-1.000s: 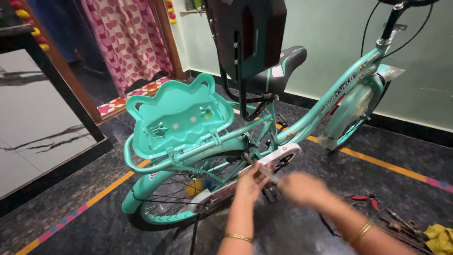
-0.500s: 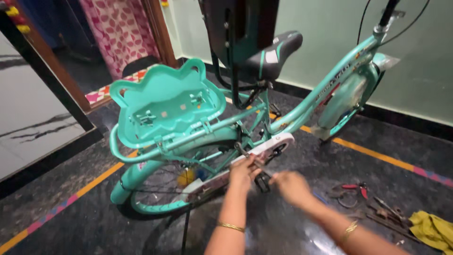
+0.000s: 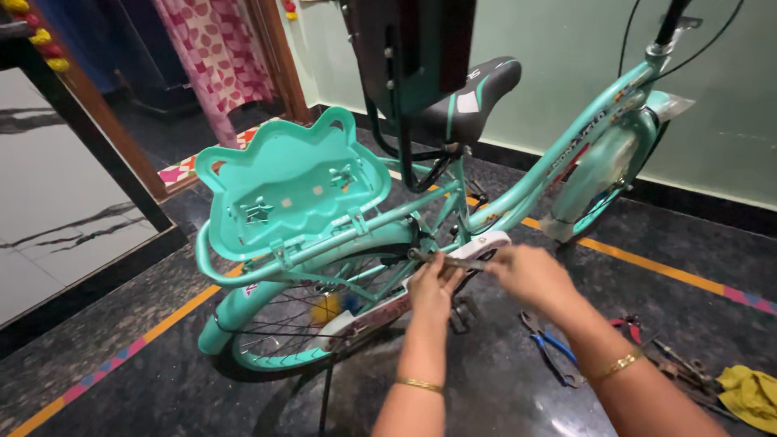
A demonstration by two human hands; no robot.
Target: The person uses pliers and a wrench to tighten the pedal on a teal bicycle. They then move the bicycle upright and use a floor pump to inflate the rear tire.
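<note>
A teal child's bicycle (image 3: 518, 190) stands on a dark stone floor, with a teal rear carrier seat (image 3: 287, 190) and a black saddle (image 3: 465, 97). My left hand (image 3: 433, 287) and my right hand (image 3: 530, 275) meet at the frame beside the white chain guard (image 3: 486, 243). Together they grip a metal wrench (image 3: 445, 260) that lies roughly level against the frame. Each wrist wears a gold bangle. The rear wheel (image 3: 303, 320) sits below the carrier.
Blue-handled pliers (image 3: 554, 344), red-handled pliers (image 3: 627, 328), other small tools and a yellow cloth (image 3: 749, 392) lie on the floor at right. A pale green wall runs behind. At left are a doorway with a patterned curtain (image 3: 214, 57) and a white marble floor.
The view has closed in on the bicycle. Both hands have shifted slightly right along the frame and now hold the wrench steadier by the chain guard.
</note>
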